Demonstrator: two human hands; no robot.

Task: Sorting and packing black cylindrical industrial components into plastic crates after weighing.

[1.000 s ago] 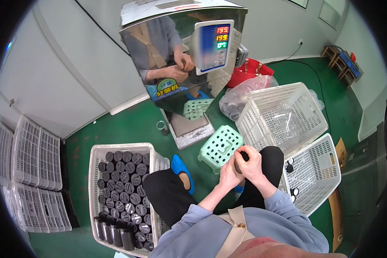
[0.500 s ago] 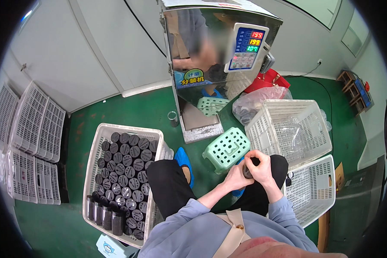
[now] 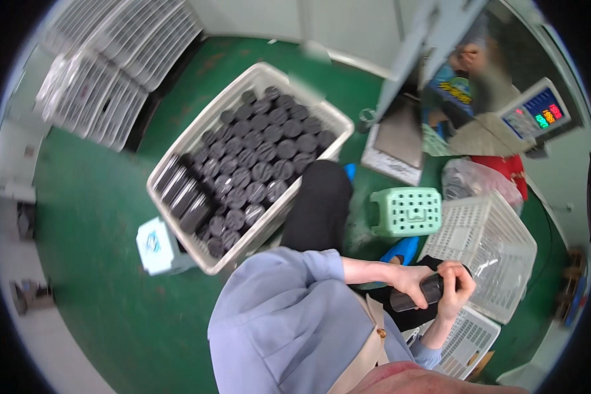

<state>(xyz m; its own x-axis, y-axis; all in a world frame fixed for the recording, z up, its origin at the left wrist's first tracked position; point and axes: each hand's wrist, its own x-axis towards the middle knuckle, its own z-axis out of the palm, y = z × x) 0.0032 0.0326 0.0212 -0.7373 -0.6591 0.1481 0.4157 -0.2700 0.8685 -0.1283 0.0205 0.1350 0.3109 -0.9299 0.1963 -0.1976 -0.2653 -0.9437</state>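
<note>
A clear jar (image 3: 404, 301) packed with dark contents, with a black lid, lies tilted between my hands over my right thigh. My left hand (image 3: 410, 284) is closed around the jar's body. My right hand (image 3: 458, 289) grips the lid end, fingers curled over it. To the left stands a white crate (image 3: 240, 243) holding many black-lidded jars (image 3: 249, 157). Most are upright with their lids up; several dark-filled jars (image 3: 180, 190) lie on their sides at its near-left corner.
A green perforated stool (image 3: 410, 211) stands ahead of my hands, near a metal dispensing machine (image 3: 395, 141) with a lit display. White crates (image 3: 522, 230) (image 3: 469, 341) sit at right, beside a plastic bag (image 3: 469, 180). A pale blue stool (image 3: 154, 244) and stacked crates (image 3: 134, 39) are left.
My head has turned left, so the jar crate now sits nearer the middle of the view. My hands still hold the jar, which now lies tilted and shows more of its side.
</note>
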